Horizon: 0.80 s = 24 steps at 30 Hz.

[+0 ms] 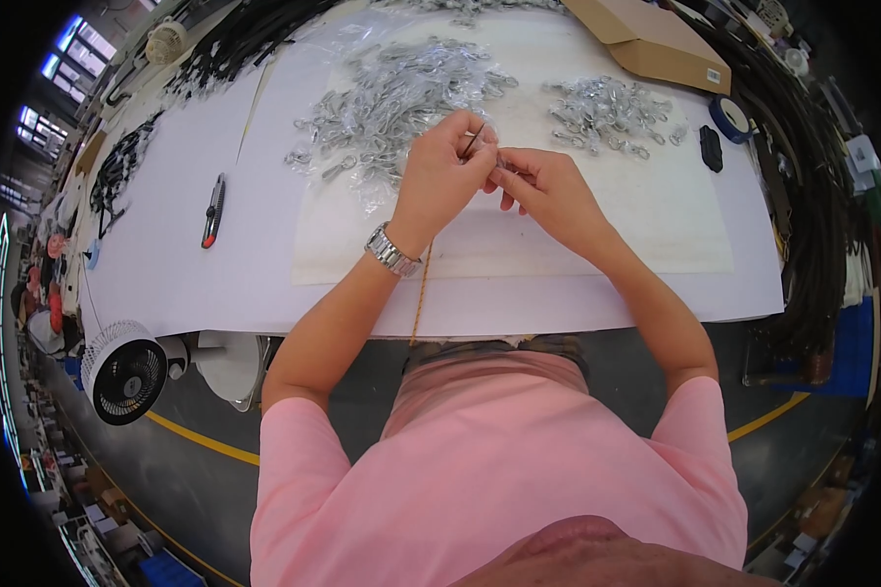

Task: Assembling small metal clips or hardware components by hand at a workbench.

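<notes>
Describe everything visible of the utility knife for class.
The utility knife is long and slim, with a grey-and-black body, seemingly plastic, and a red near end. It lies on the white work surface, far end angled slightly right, left of the larger silvery heap. Only the surface touches it; any blade is too small to tell.

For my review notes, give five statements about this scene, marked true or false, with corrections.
1. The silver watch is on the right wrist. False: left wrist.
2. The left hand holds a thin dark item. True.
3. The right hand is close to the left. True.
4. The fan stands at the person's right. False: it is at the left.
5. The larger pile of metal clips lies left of the smaller pile. True.
</notes>
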Tool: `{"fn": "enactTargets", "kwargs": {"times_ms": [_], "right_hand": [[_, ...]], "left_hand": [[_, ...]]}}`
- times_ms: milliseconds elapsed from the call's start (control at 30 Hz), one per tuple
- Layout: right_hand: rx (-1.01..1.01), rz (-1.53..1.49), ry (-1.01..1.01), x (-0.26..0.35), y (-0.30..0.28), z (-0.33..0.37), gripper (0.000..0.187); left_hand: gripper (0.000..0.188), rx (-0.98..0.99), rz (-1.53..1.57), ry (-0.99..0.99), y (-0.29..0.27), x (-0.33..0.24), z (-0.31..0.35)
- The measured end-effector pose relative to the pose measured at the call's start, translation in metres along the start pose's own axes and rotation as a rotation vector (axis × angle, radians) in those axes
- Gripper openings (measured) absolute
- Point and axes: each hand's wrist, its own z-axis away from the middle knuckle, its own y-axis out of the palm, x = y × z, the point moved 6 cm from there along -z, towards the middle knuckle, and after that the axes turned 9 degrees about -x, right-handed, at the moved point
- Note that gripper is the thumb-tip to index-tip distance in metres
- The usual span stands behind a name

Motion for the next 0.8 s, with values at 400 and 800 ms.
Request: {"fn": "enactTargets", "kwargs": {"times_ms": [400,800], "right_hand": [[0.069,-0.355,0.065,-0.017,-0.005,-0.010,0.025],[0.061,-0.423,0.175,-0.034,-0.003,-0.007,0.026]], "left_hand": [[0.029,0.155,-0.053,-0.057,-0.022,0.014,-0.019],[0.038,0.411,-0.198,0.158,0.003,-0.015,0.009]]}}
